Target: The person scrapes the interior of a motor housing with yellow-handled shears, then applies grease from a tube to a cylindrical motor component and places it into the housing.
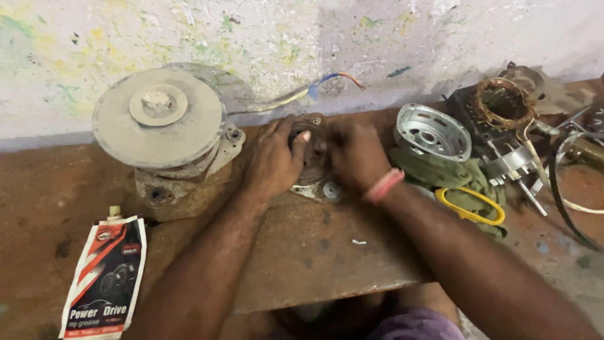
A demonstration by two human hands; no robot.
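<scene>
Rust-brown metal tabletop [302,252] carries everything in the head view. Both forearms reach from the near edge toward the far wall and meet at a small round, dusty brown metal motor part [313,151] standing at the far middle of the tabletop, close to the wall. The left hand [274,157] wraps its left side, fingers curled, its grip holding the part; the right hand [355,154], a pink band at the wrist, cups the right side, its grip also closed on the part. To the left stands a large dusty grey disc-topped motor housing [160,119]; near left lies a red, white and black grease pouch [104,277]. To the right sit a shiny silver ribbed end cap [433,131], a green cloth [450,176] and yellow-handled scissors [470,206].
</scene>
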